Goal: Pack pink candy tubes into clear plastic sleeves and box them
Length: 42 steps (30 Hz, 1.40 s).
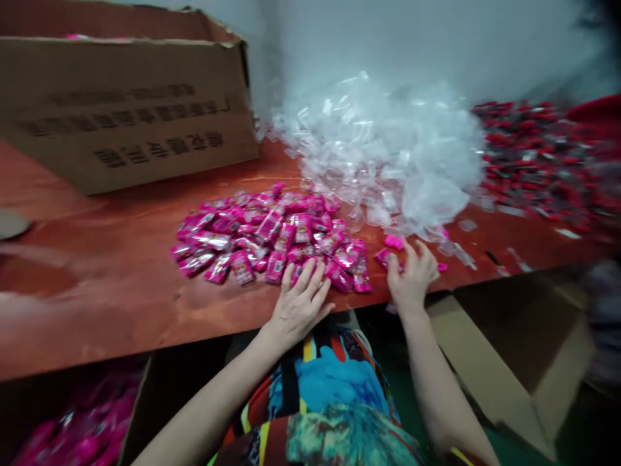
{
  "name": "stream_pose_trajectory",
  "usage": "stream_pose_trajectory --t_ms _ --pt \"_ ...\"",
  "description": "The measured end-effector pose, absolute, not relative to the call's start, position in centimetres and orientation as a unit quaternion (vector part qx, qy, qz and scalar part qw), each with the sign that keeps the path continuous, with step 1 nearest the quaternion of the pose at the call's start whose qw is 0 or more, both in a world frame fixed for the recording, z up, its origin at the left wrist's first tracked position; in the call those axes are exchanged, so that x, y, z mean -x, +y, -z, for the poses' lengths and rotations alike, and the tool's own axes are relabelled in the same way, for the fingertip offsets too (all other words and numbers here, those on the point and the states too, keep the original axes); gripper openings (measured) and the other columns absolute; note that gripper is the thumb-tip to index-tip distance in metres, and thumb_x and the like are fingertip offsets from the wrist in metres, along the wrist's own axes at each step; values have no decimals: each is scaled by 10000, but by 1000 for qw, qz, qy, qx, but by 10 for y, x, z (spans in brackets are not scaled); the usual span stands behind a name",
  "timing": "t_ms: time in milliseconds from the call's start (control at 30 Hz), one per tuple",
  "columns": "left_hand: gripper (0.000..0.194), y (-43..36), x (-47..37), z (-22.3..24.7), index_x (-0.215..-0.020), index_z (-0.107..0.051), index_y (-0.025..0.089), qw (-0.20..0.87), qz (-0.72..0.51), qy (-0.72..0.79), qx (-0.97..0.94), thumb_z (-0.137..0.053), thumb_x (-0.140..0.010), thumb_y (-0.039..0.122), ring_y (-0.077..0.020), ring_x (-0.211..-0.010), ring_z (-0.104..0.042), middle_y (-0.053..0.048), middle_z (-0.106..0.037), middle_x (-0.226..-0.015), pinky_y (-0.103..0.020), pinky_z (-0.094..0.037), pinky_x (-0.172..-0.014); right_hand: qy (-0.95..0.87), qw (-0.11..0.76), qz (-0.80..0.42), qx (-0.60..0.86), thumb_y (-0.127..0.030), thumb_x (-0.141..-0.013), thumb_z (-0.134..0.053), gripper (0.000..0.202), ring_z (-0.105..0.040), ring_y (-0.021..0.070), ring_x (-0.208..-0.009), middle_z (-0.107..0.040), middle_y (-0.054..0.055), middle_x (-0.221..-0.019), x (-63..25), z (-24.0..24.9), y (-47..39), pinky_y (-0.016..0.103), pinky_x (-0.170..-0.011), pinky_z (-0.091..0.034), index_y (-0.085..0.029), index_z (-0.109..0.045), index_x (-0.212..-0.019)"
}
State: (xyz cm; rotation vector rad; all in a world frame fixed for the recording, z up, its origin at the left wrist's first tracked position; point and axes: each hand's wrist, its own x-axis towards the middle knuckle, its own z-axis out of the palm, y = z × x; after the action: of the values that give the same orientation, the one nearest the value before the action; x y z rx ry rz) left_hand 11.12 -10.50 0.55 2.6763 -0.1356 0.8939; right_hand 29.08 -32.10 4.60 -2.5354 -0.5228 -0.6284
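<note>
Head view: I have both bare hands on the near side of a red-brown table, a pile of pink packets lying mid-table in front of them.

Left hand: forearm enters from the near edge and slants far and right. Palm turned down, fingers stretched out and slightly fanned, thumb away to the right. Fingertips reach the near right edge of the pile; I see nothing gripped.

Right hand: forearm rises from the near right, leaning left as it goes far. Wrist bent, fingers curled, thumb and forefinger apart. A loose pink packet lies just beside the thumb, with a bright pink piece just beyond it. Blur at the fingertips; I cannot tell whether they have hold of anything.

The pile sits left of the right hand and reaches far and left from the left hand. Farther off, I note a heap of clear plastic pieces; right of that, a heap of red pieces, blurred. Far left stands a printed carton. Below table level: pink items at near left, an open cardboard box at near right.
</note>
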Motion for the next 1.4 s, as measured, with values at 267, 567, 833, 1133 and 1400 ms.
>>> stream_pose_trajectory --t_ms 267,567,833,1133,1400 --pt "914 -52 -77 3 -1449 -553 286 181 -212 243 -929 -728 -687 758 -456 -1545 -45 -151 -227 -1674 -745 64 -1164 -423 123 67 895 -717 -860 -551 885 -330 431 -1471 -247 242 -1625 -245 -19 -267 649 -1083 -391 -222 -303 -1550" --pt "879 -22 -40 13 -1489 -496 318 238 -150 348 -894 -703 -739 727 -472 -1513 -168 -122 -305 -1651 -807 -93 -1126 -583 118 86 799 -606 -859 -656 654 -472 493 -1342 -183 261 -1636 -201 0 -172 598 -868 -534 -267 -539 -1406" --pt "618 4 15 28 -1349 -605 211 196 -178 423 -867 -608 -867 598 -387 -1505 -255 -126 -434 -1582 -686 -243 -1156 -750 167 23 640 -460 -903 -657 558 -463 491 -1365 -131 238 -1669 -181 28 -77 602 -901 -536 -222 -582 -1402" --pt "526 21 78 38 -1341 -596 192 149 -232 545 -792 -639 -874 430 -333 -1480 -349 -160 -457 -1561 -619 -256 -1186 -867 208 -72 447 -386 -875 -689 608 -326 400 -1485 -133 189 -1684 -135 42 23 571 -1062 -465 -233 -546 -1445" --pt "551 11 165 59 -1410 -528 188 189 -336 632 -672 -592 -874 296 -306 -1474 -376 -173 -426 -1574 -540 -315 -1204 -889 171 -155 395 -343 -883 -694 677 -321 395 -1480 -195 217 -1668 -31 32 54 590 -1129 -354 -256 -469 -1516"
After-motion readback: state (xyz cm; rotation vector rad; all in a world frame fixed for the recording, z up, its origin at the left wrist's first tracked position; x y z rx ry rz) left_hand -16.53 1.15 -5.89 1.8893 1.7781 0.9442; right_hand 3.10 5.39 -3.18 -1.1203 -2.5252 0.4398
